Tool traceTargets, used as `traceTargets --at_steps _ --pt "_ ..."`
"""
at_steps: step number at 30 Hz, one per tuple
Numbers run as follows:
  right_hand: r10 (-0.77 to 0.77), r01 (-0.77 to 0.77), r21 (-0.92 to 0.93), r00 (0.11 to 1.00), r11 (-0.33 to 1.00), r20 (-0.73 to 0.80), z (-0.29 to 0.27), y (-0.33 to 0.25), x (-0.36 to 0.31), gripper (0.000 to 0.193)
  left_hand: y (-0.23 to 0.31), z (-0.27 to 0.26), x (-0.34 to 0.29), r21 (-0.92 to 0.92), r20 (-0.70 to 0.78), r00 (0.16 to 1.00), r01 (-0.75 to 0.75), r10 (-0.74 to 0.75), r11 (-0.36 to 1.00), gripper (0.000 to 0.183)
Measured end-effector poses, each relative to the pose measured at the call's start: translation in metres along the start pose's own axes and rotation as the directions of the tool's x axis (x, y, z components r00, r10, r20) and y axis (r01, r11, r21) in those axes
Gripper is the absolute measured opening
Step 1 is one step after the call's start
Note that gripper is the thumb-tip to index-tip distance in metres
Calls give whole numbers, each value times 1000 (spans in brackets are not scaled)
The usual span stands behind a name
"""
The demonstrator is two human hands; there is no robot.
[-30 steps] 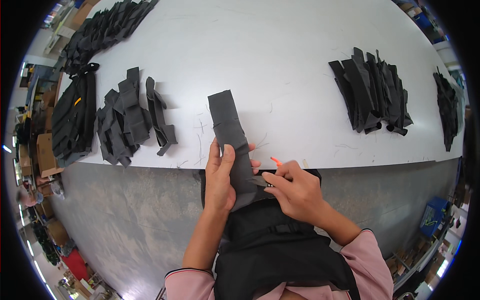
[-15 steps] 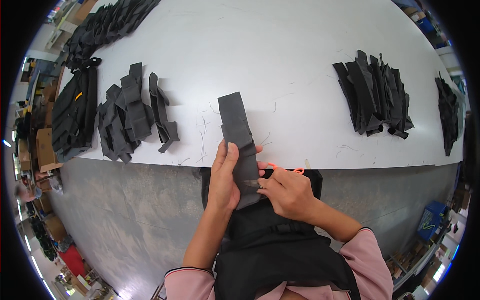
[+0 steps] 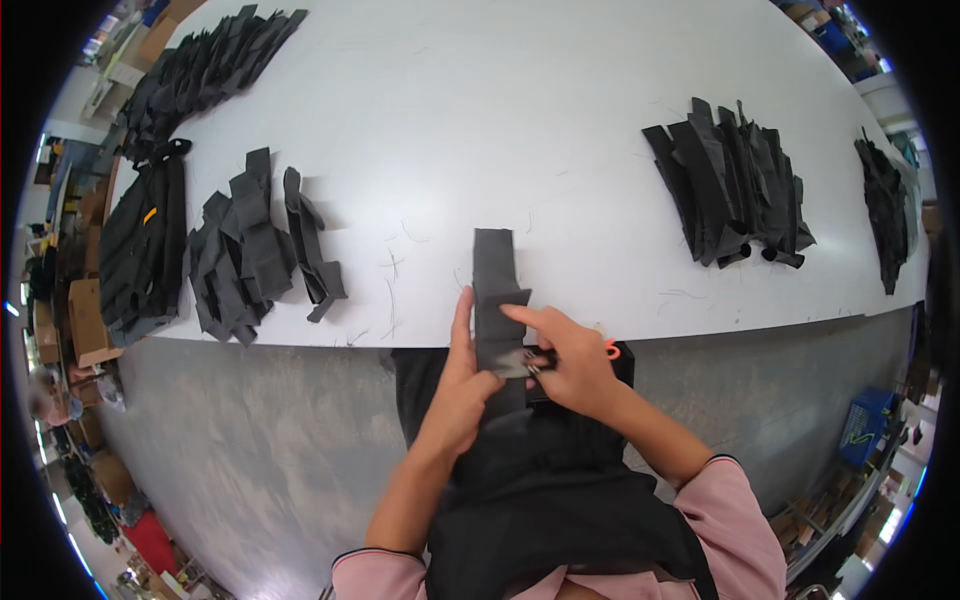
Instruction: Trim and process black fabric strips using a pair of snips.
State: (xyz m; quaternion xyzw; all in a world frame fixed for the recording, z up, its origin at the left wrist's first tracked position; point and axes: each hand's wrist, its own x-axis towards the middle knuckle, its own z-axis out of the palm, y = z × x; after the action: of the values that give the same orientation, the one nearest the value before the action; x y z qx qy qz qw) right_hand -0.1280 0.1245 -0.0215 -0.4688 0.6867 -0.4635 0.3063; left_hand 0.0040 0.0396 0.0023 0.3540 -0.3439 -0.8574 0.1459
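My left hand (image 3: 462, 400) is closed on a long dark grey fabric strip (image 3: 494, 262), with its thumb across the strip's lower part and a finger along its left edge. The strip's far end reaches over the table edge, and a small flap sticks out on its right side. In my right hand (image 3: 572, 365) is a pair of scissors (image 3: 513, 365) with orange handles, mostly hidden by the palm. Their blurred metal blades lie across the strip near my left thumb. My right index finger points forward and touches the strip by the flap.
On the white table (image 3: 430, 130) lie a loose strip (image 3: 308, 240), a strip pile (image 3: 240, 240) and a black bag (image 3: 150, 240) at left. Another strip pile (image 3: 730, 185) sits at right, near dark fabric (image 3: 885, 210). A further heap (image 3: 200, 75) is far left. Loose threads are scattered about.
The strip has turned more upright and shifted slightly right. My right index finger has stretched out onto it, and the scissors' blades now show across it. The view has shifted slightly.
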Motion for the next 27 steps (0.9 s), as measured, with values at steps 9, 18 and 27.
traceTargets --at_steps 9,18,27 --pt "409 -204 750 907 629 -97 1 6 31 17 -15 1 -12 3 -17 996 89 -89 996 46" --pt "517 -363 840 848 404 119 3 -5 36 17 -27 -21 -4 314 17 983 -179 183 932 50" --pt "465 -679 652 722 338 512 0 10 51 16 17 4 0 831 468 679 -555 565 -22 27"
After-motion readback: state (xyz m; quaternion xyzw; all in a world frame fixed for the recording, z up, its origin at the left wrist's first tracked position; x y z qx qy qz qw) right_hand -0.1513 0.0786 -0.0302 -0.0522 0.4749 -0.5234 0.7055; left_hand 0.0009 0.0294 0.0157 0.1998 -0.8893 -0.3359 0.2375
